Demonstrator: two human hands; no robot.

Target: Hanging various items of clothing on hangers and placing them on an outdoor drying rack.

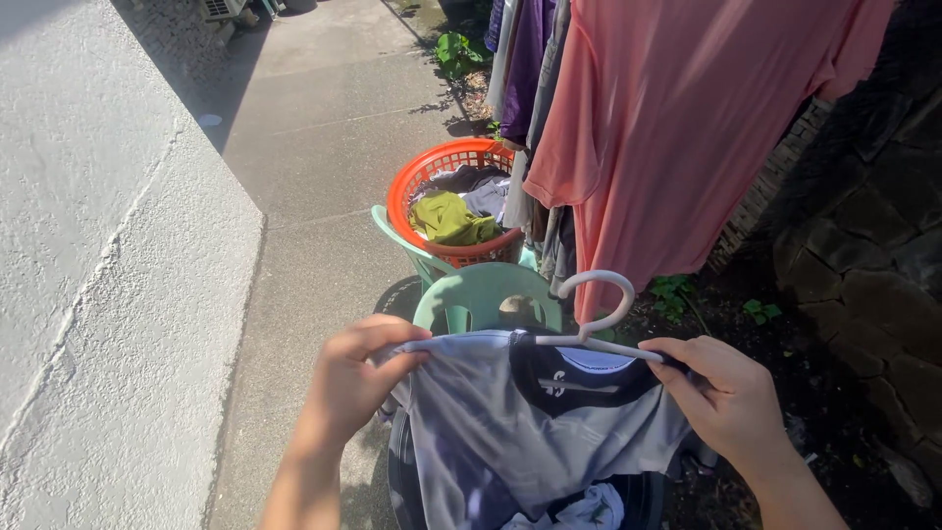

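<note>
A grey shirt [520, 422] with a dark collar hangs nearest, spread on a white hanger [597, 312]. The left hand [358, 378] has its grip pinched shut on the shirt's left shoulder; the right hand [721, 393] is closed on the right shoulder and the hanger's end. Beyond stands a green chair [481, 290], then an orange basket [432, 172] of clothes. A pink shirt [687, 128] hangs far right.

Both forearms are bare, no sleeves, watch or rings showing on the left hand [355, 378] or right hand [724, 397] below the white hanger [599, 312]
</note>
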